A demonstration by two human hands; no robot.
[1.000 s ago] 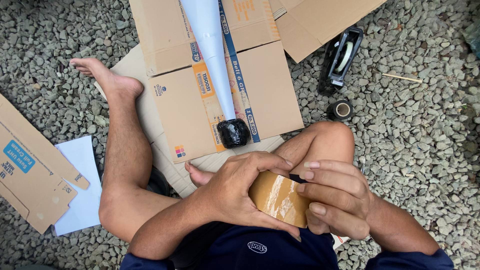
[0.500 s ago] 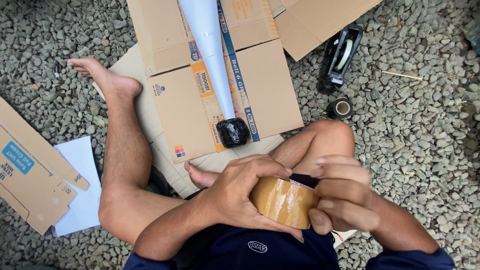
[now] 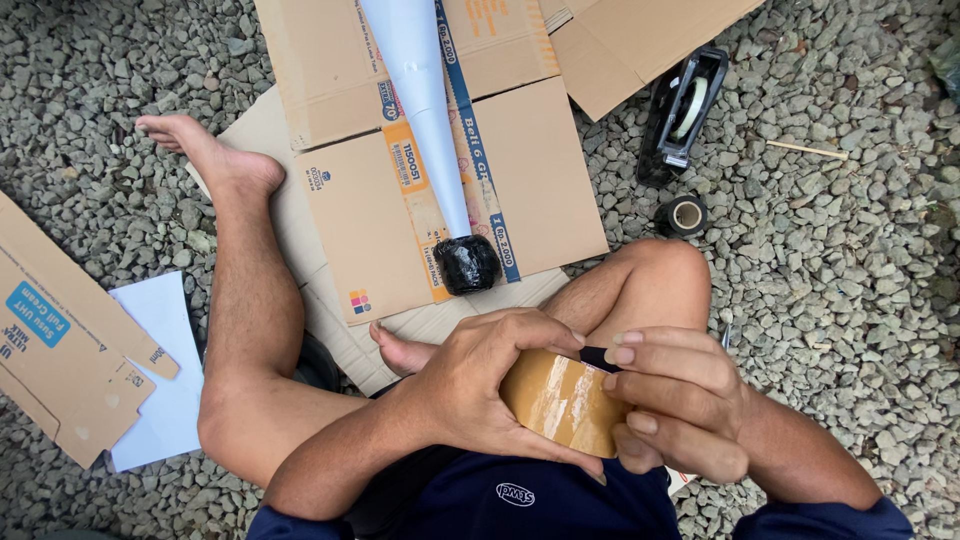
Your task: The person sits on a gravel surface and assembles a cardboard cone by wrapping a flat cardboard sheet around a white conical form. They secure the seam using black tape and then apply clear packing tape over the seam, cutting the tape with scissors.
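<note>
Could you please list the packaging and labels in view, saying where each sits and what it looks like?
Flattened carton: middle top, on gravel; brown panels, orange and blue printed bands.
Folded carton: left edge; brown, small blue label.
Plain cardboard sheet: top right; brown, unprinted.
White paper sheet: beside the folded carton; blank.
Brown tape roll: held between left hand and right hand.

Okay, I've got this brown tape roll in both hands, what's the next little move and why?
Probably pick at the roll of brown tape with the right hand to lift its loose end. Both hands clasp the roll, the left hand wrapped over it, and no strip is pulled out. The white cone with the black-wrapped tip lies on the cardboard ahead.
</note>
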